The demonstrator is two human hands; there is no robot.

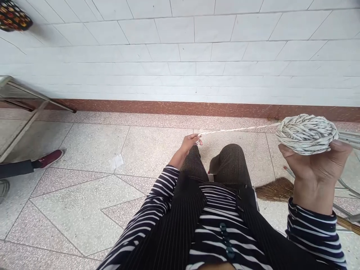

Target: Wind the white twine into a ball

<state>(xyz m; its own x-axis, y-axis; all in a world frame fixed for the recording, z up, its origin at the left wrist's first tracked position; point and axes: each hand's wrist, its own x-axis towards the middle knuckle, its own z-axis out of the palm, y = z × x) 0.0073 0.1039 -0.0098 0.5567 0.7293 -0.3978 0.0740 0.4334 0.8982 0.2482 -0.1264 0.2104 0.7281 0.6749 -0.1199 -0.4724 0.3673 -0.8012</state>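
Our left hand (188,144) pinches a pale twisted cord (236,129), which runs taut to the dark-flecked cord ball (307,134) gripped in our right hand (316,168).

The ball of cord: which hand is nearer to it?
Right: the right hand holds the ball from below. The left hand is farther off, by the left knee, holding the cord stretched from the ball.

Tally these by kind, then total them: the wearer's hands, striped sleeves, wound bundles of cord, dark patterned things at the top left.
Hands (left hand, right hand): 2
Striped sleeves: 2
Bundle of cord: 1
Dark patterned thing: 1
Total: 6
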